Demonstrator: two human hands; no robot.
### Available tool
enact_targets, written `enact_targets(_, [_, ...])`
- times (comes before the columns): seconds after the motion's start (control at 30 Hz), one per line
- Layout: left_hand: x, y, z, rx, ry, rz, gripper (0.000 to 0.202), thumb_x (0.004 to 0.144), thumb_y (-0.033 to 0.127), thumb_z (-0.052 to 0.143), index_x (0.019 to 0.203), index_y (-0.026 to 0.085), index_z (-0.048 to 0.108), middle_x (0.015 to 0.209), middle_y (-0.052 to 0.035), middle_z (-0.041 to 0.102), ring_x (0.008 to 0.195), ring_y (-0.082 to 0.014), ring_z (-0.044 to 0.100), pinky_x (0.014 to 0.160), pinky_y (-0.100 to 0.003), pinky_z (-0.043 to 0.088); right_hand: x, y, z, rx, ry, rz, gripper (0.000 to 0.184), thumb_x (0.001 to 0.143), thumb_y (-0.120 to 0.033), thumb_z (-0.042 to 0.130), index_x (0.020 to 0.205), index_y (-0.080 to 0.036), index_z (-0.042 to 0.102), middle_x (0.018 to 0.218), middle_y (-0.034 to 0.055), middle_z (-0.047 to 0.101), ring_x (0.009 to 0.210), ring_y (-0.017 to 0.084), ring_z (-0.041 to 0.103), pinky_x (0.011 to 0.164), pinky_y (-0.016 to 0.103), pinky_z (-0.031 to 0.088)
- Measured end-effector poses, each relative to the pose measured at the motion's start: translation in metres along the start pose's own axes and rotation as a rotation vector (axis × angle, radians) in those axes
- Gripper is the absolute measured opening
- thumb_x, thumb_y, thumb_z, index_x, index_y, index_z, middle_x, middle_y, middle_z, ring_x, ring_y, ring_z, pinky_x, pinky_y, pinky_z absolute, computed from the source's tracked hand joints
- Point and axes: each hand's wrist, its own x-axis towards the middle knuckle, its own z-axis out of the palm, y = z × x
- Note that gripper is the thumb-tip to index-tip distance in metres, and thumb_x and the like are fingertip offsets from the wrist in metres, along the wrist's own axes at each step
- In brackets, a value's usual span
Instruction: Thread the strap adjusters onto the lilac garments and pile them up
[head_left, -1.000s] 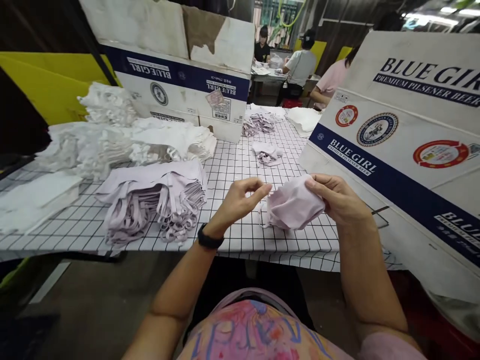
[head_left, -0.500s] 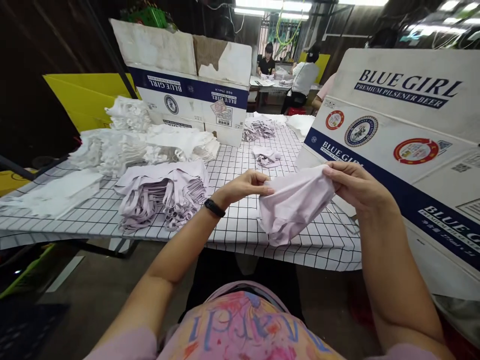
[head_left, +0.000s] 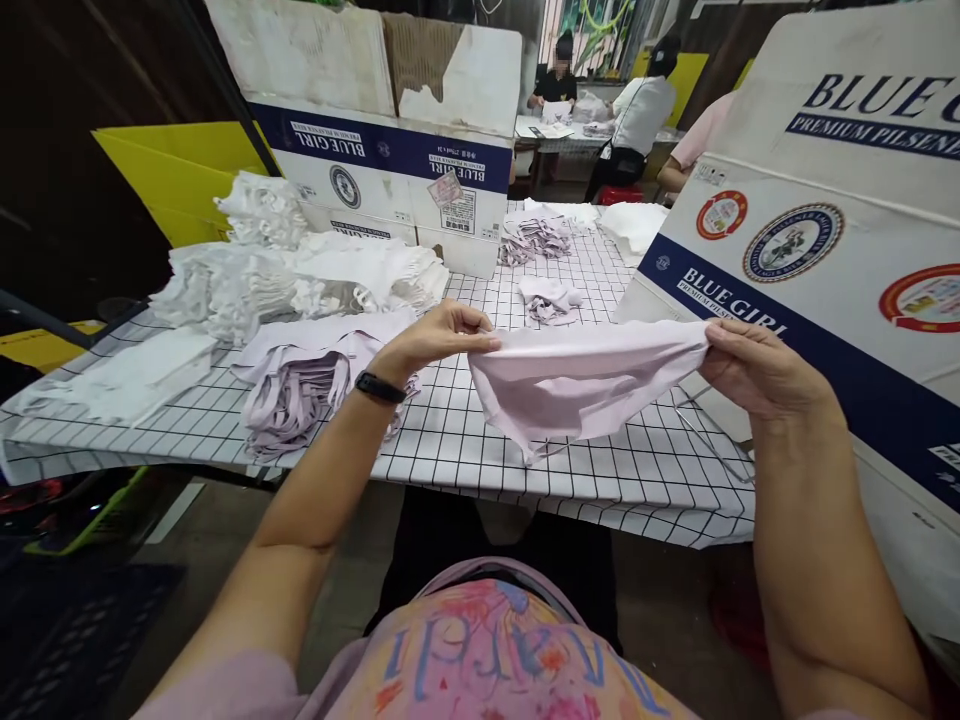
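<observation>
I hold a pale lilac cloth piece point(head_left: 585, 385) stretched out above the checked table point(head_left: 480, 440). My left hand point(head_left: 442, 335) pinches its left top corner, fingers closed. My right hand point(head_left: 750, 365) grips its right top corner, fingers closed too. The cloth hangs between them, its lower edge near the tabletop. A black band sits on my left wrist. Just left of my left hand lies a stack of lilac cloth pieces with straps point(head_left: 307, 385).
Heaps of white cloth point(head_left: 262, 270) cover the left of the table. A Blue Girl carton point(head_left: 390, 150) stands at the back, another large carton point(head_left: 832, 250) on the right. Small lilac piles point(head_left: 551, 300) lie mid-table. Several people work at a far table point(head_left: 570, 130).
The cloth was bunched in my right hand a second ago. My left hand took its other end and both hands moved apart, spreading it wide.
</observation>
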Motion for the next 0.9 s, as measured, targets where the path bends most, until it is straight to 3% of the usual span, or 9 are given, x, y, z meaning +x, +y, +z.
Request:
enact_targets(0.13, [0.001, 0.004, -0.015, 0.126, 0.012, 0.026, 0.023, 0.076, 0.034, 0.087, 0.073, 0.013, 0.077, 0.069, -0.0044, 0.067, 0.064, -0.0125, 0.058, 0.054, -0.021, 0.039, 0.005, 0.002, -0.009, -0.005, 0.033, -0.019, 0.021, 0.063, -0.034, 0.086, 0.074, -0.018, 0.076, 0.072, 0.0092, 0.068, 0.071, 0.021, 0.062, 0.069, 0.037, 0.046])
enact_targets(0.27, [0.000, 0.007, -0.027, 0.241, 0.029, 0.072, 0.023, 0.076, 0.034, 0.087, 0.075, 0.013, 0.078, 0.072, -0.0039, 0.069, 0.067, -0.0118, 0.059, 0.060, -0.021, 0.041, 0.005, 0.002, -0.012, -0.029, -0.008, -0.041, 0.035, 0.057, -0.044, 0.092, 0.075, -0.017, 0.079, 0.069, 0.0101, 0.068, 0.067, 0.022, 0.062, 0.064, 0.037, 0.045])
enact_targets(0.43, [-0.002, 0.016, -0.038, 0.402, 0.021, 0.121, 0.024, 0.080, 0.040, 0.085, 0.081, 0.016, 0.079, 0.078, -0.0030, 0.072, 0.074, -0.0128, 0.063, 0.067, -0.023, 0.046, 0.004, -0.006, -0.007, -0.149, -0.056, -0.003, 0.041, 0.052, -0.052, 0.097, 0.068, -0.019, 0.077, 0.063, 0.0076, 0.063, 0.058, 0.018, 0.057, 0.054, 0.032, 0.044])
enact_targets(0.63, [-0.006, 0.035, -0.045, 0.488, 0.071, 0.173, 0.036, 0.079, 0.053, 0.083, 0.082, 0.017, 0.078, 0.076, -0.0040, 0.072, 0.073, -0.0148, 0.065, 0.066, -0.026, 0.051, 0.007, -0.014, -0.011, -0.255, -0.103, -0.013, 0.039, 0.055, -0.051, 0.097, 0.067, -0.021, 0.077, 0.069, 0.0103, 0.065, 0.063, 0.019, 0.058, 0.056, 0.034, 0.047])
enact_targets(0.9, [-0.013, 0.048, -0.047, 0.439, 0.038, 0.215, 0.043, 0.068, 0.057, 0.089, 0.075, 0.019, 0.073, 0.080, -0.0054, 0.072, 0.081, -0.0198, 0.069, 0.070, -0.032, 0.058, 0.002, -0.024, -0.011, -0.143, -0.001, -0.195, 0.042, 0.052, -0.054, 0.097, 0.060, -0.021, 0.072, 0.110, 0.0152, 0.068, 0.085, 0.023, 0.064, 0.068, 0.039, 0.051])
